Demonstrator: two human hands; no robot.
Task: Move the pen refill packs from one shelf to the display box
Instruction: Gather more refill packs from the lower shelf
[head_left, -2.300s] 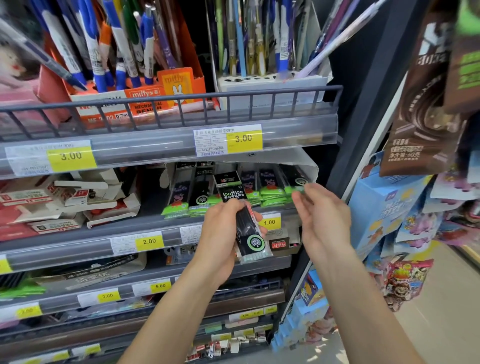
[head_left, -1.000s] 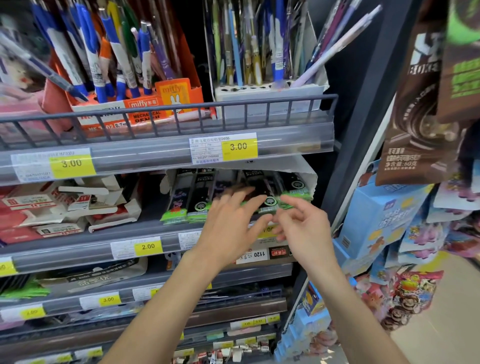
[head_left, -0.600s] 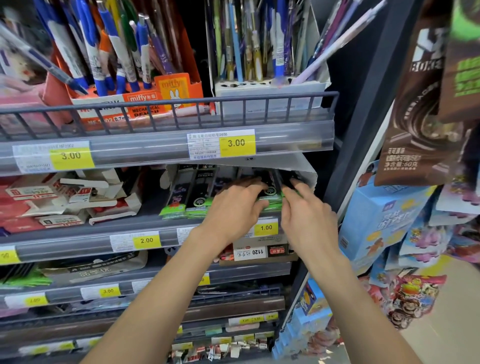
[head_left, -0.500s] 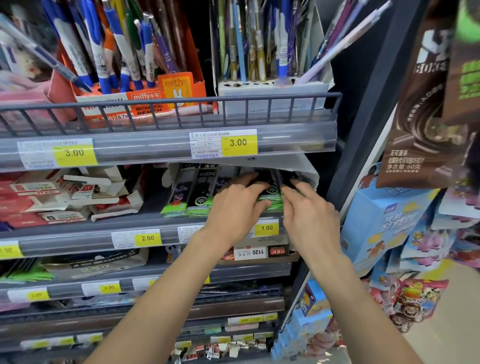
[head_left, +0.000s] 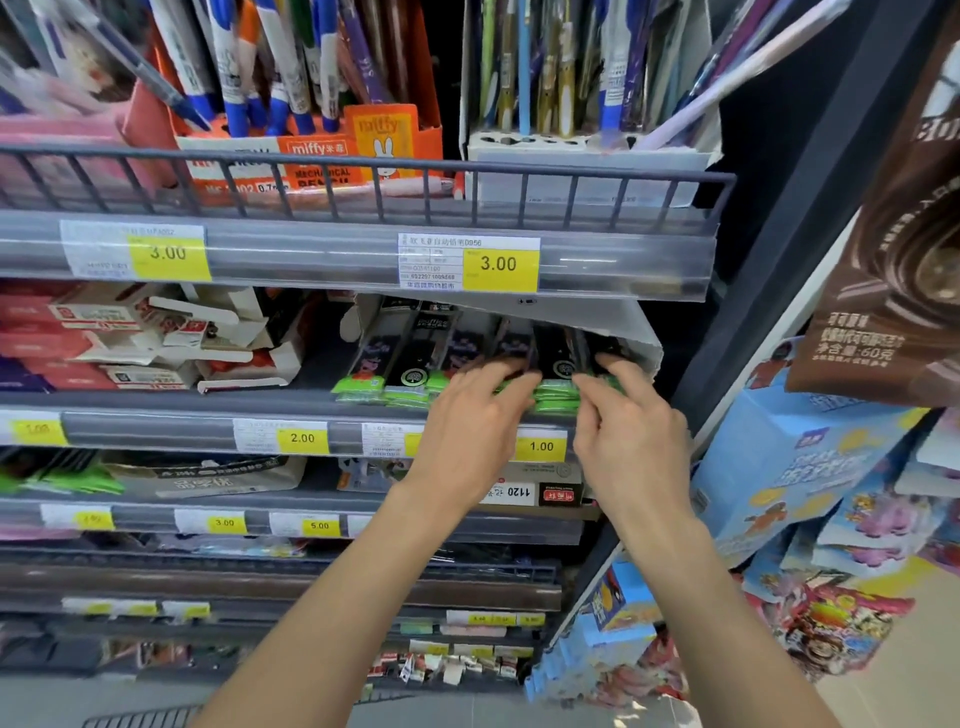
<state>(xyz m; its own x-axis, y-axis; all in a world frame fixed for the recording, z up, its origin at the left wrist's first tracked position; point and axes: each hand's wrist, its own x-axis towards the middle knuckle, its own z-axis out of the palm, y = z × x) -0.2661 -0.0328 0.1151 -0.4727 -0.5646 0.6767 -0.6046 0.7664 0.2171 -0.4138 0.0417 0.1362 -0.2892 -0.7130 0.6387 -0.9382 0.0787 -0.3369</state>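
Both hands are up at the second shelf, fingers on the front ends of the pen refill packs (head_left: 558, 384) inside the white display box (head_left: 641, 332). Left hand (head_left: 470, 421) lies flat and spread over the green lower ends of the packs, fingers splayed, not closed on anything. Right hand (head_left: 626, 415) sits just beside it to the right, fingers curled down onto the rightmost packs near the box wall; cannot tell if it pinches one or just presses.

Packs lie side by side, long axis running front to back into the shelf, green ends toward the person, black tops angled up and back under the upper shelf's price rail (head_left: 363, 254). So packs lie straight ahead of the fingertips, touching them. The right hand is nearer the box's right wall, the left hand nearer the row's middle.

Likely step: squaring up the packs in the box. Any push should go along the long axis, backward.

More packs to the left (head_left: 410, 364) are untouched.
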